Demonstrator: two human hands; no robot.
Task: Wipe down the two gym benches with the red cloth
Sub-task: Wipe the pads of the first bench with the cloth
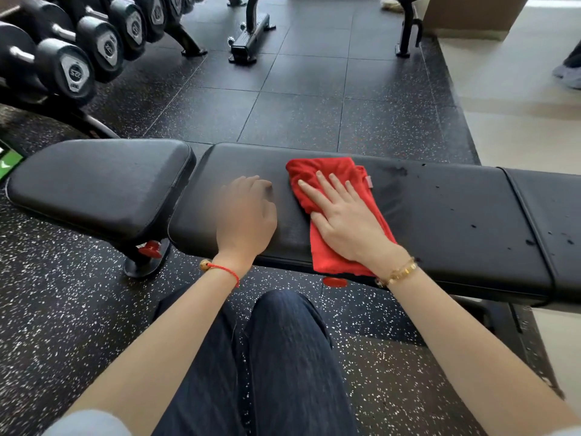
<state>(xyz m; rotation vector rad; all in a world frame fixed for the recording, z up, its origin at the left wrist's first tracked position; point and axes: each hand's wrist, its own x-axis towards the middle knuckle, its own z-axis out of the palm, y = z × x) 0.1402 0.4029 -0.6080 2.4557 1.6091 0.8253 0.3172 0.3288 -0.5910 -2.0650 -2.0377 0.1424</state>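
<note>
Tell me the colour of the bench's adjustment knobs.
Red adjustment knobs, under the black bench; head view.

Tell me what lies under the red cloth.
The red cloth lies flat on the black pad of the bench, pressed down by the right hand. Dark specks show on the pad beside it; whether any lie beneath the cloth is hidden.

Black padded bench (pixel 456 212) on speckled floor (pixel 63 309); red cloth (pixel 327 174) flat atop.
</note>
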